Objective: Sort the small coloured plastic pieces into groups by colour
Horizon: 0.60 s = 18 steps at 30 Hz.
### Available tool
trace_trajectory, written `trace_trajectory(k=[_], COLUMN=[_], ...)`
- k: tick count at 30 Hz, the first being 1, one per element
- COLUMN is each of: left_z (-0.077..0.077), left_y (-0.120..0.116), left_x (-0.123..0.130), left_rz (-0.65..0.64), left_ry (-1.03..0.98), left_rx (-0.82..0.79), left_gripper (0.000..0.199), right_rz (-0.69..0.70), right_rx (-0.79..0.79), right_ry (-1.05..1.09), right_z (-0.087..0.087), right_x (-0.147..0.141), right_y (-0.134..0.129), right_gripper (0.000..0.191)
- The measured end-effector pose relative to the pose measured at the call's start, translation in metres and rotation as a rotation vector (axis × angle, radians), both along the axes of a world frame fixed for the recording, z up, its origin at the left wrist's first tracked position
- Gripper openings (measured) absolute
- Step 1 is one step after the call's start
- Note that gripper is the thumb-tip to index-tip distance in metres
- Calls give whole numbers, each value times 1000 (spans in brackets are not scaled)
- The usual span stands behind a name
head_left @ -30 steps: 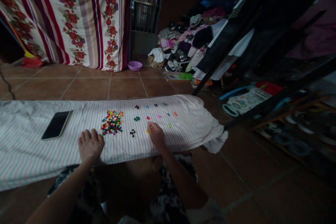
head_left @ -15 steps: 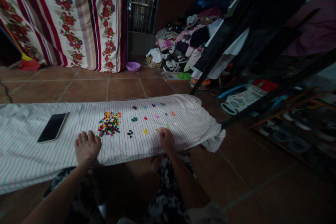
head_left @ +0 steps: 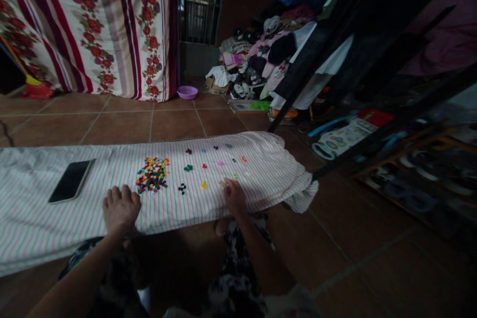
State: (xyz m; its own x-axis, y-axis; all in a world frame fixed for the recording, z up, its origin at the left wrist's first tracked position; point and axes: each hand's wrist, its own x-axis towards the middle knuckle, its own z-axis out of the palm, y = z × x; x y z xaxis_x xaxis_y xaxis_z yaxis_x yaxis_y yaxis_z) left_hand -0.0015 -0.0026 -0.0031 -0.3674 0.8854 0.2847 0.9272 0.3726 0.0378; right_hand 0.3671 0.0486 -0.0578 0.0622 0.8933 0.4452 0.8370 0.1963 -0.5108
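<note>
My left hand [head_left: 121, 207] lies flat on the striped cloth [head_left: 100, 169], fingers stretched out, just left of a mixed pile of tiny coloured pieces [head_left: 152, 175]. My right hand [head_left: 234, 198] is closed in a pinch at a small group of beige pieces [head_left: 222, 183]; whatever its fingertips hold is too small to make out. Other little groups sorted by colour lie around it: yellow pieces [head_left: 203, 185], black pieces [head_left: 182, 189], dark green pieces [head_left: 188, 168], pink pieces [head_left: 220, 163], lime pieces [head_left: 235, 176] and orange pieces [head_left: 244, 159].
A phone [head_left: 71, 181] rests on the cloth at the left. Beyond, on the tiled floor, are a purple basin [head_left: 187, 92] and a heap of clothes [head_left: 261, 54]. A dark slanted pole [head_left: 285, 114] stands at the cloth's far right, near a shoe rack [head_left: 410, 159].
The whole view has shifted slightly. My right hand stays by the beige pieces with its fingers pinched, and my left hand keeps its flat place on the cloth.
</note>
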Motion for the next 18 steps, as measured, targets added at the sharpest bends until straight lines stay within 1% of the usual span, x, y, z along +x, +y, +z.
trace_trajectory(k=[4,8,13,18], left_z=[1,3,5,4], left_y=[0,0,-1,0], left_x=[0,2,3,3], left_rz=[1,6,7,13], left_ry=[19,41,34,17], left_rx=[-14,-17,-25,-34], left_gripper=[51,49,48,50], right_rz=[-10,25,50,65], right_rx=[-13,1,-3,3], right_ry=[32,41,40,29], right_z=[2,2,0,-4], right_x=[-1,-2,-3,-4], right_y=[-2,-4,-4,-3], right_gripper=[35,35,36,37])
